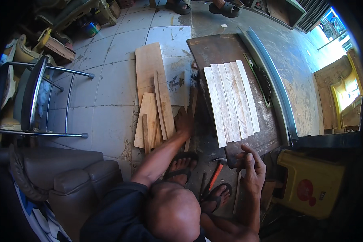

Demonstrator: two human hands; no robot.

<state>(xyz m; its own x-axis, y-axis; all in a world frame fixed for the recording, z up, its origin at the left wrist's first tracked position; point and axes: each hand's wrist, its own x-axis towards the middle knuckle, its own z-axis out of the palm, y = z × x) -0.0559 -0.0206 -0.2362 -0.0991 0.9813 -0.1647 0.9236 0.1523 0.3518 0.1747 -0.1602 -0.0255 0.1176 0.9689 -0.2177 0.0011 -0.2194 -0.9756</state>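
My left hand [183, 121] reaches between the boards and the dark panel, fingers closed on a thin wooden strip [186, 86]. Light wooden boards [147, 64] and narrow offcuts [159, 105] lie stacked on the tiles beside it. Several pale slats [230, 101] rest side by side on the dark, worn panel [264, 121], with a long narrow tool or rail [256, 80] along its far side. My right hand [251, 163] hovers at the panel's near corner, fingers apart and loosely bent, holding nothing visible. An orange-handled hammer [215, 176] lies below, between two sandalled feet [179, 169].
A metal-framed chair [36, 97] and furniture parts [56, 48] stand left, a grey padded armchair [68, 181] lower left. A metal channel [270, 80] runs along the right, above a yellow crate [306, 185]. Another person's sandalled feet [226, 10] are at the top. A bare scalp [173, 209] fills the lower middle.
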